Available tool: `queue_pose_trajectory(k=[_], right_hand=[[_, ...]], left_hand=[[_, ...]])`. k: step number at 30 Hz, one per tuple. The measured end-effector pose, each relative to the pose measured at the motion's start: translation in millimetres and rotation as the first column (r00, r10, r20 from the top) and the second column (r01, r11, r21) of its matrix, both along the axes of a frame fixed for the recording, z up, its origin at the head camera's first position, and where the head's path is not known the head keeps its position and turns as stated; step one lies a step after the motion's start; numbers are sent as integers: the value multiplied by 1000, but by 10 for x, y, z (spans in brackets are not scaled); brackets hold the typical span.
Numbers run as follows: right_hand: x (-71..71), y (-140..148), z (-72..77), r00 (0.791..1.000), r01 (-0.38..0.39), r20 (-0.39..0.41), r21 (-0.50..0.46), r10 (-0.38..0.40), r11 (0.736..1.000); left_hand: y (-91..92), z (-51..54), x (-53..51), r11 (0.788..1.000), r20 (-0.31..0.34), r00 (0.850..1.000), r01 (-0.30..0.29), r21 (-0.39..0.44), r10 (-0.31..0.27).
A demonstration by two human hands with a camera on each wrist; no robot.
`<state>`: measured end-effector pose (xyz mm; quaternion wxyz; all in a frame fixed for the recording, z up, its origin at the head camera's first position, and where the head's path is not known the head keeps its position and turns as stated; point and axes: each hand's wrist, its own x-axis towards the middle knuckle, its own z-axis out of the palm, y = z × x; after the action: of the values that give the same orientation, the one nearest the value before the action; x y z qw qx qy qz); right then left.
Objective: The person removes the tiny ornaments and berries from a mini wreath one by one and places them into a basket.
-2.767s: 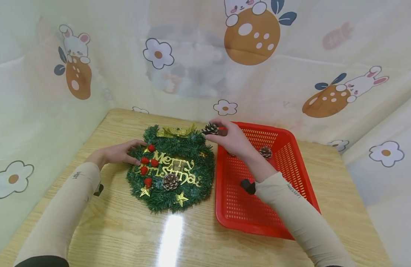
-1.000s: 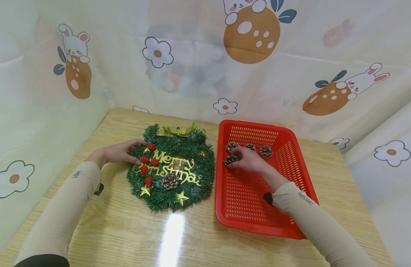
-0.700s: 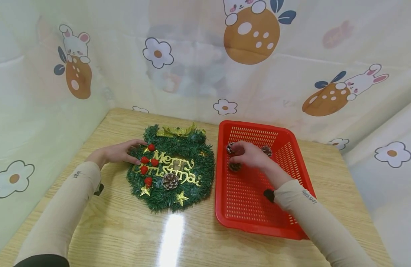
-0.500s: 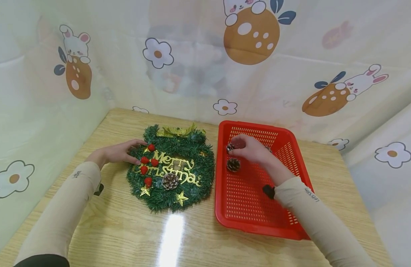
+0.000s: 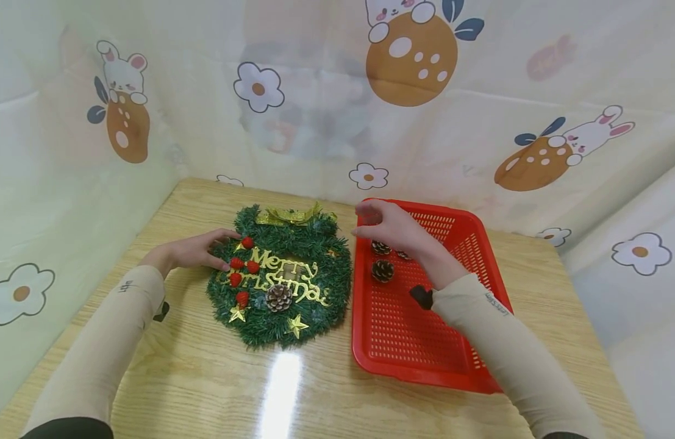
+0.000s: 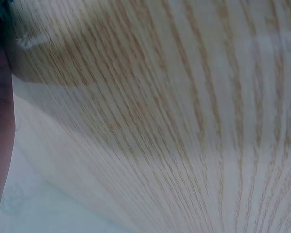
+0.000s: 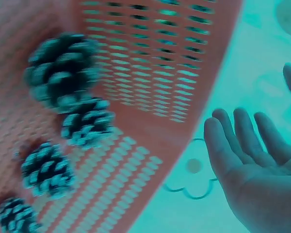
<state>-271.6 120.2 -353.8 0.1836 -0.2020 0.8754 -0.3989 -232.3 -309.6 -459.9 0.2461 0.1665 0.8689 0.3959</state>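
Note:
My left hand (image 5: 197,250) rests at the left edge of a green Christmas wreath (image 5: 332,311), its thumb and fingers spread apart on the foliage. The wreath lies flat on the table with gold "Merry Christmas" lettering (image 5: 285,263), red strawberries (image 5: 242,298), gold stars (image 5: 297,325) and one pine cone (image 5: 279,297). My right hand (image 5: 392,227) hovers over the back left rim of a red basket (image 5: 359,341), holding nothing. In the right wrist view its fingers are loosely bent, with the thumb apart. Several pine cones (image 7: 63,73) sit in the basket; the hand partly hides them in the head view.
The wooden table (image 5: 205,378) carries the wreath on the left and the basket on the right, with a narrow gap between them. A cream curtain (image 5: 315,140) with rabbit and flower prints stands behind and at both sides. A gold bow (image 5: 290,216) tops the wreath.
My right hand has carried a pine cone from beside the wreath into the basket and let go of it. It has then lifted left to the rim. The left hand stays put.

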Motion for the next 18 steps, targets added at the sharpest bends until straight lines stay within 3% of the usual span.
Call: queue_pose_trajectory(k=[8,18], right_hand=[[57,-280,177,999,-36,23,-107,39,994],[215,-689,165,992,-109,49,-176,120,978]], left_hand=[[0,9,3,1000,11,1000,-13,13,13],[-3,-6,1,1000,14,1000,-14,17,14]])
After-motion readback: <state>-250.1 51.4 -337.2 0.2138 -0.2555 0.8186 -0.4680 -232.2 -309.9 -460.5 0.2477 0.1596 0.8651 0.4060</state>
